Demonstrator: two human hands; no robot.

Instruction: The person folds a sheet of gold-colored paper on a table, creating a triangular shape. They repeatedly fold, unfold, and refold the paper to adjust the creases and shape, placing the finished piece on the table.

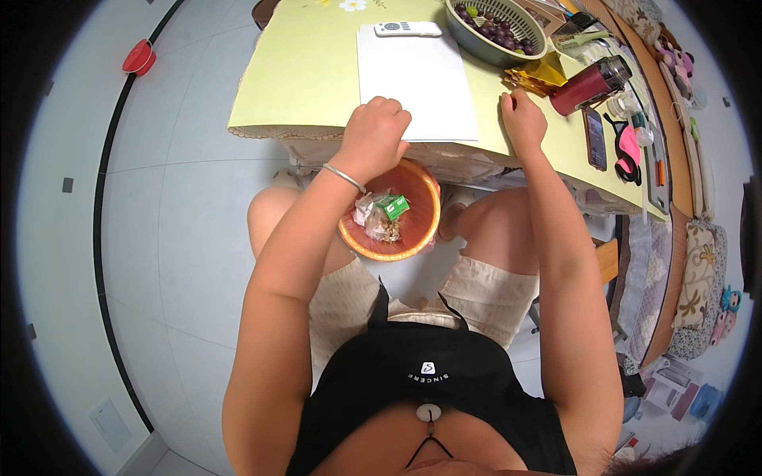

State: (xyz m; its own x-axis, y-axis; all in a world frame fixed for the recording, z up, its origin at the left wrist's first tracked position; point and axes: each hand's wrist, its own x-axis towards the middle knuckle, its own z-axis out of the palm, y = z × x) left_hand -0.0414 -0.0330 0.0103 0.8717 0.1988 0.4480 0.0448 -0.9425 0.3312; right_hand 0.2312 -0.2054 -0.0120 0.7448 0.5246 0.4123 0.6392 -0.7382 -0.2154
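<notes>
My left hand (375, 136) is curled closed at the near edge of a stack of white paper (417, 83), above the rim of an orange waste bin (429, 218). Its palm side is hidden, so I cannot make out what it holds, if anything. My right hand (524, 125), also curled closed, rests on the yellow-green table (305, 79) right of the paper. Just beyond its fingers lies a crumpled gold packet (544, 75); any contact is unclear. Inside the bin, between my knees, are a small green box (394, 208), clear plastic and brownish scraps.
Farther back sit a white remote control (407, 29) and a colander of grapes (492, 36). On the right are a dark red flask (587, 87), a phone (594, 139) and a pink-and-black eye mask (627, 151). A red basin (139, 58) stands on the floor far left.
</notes>
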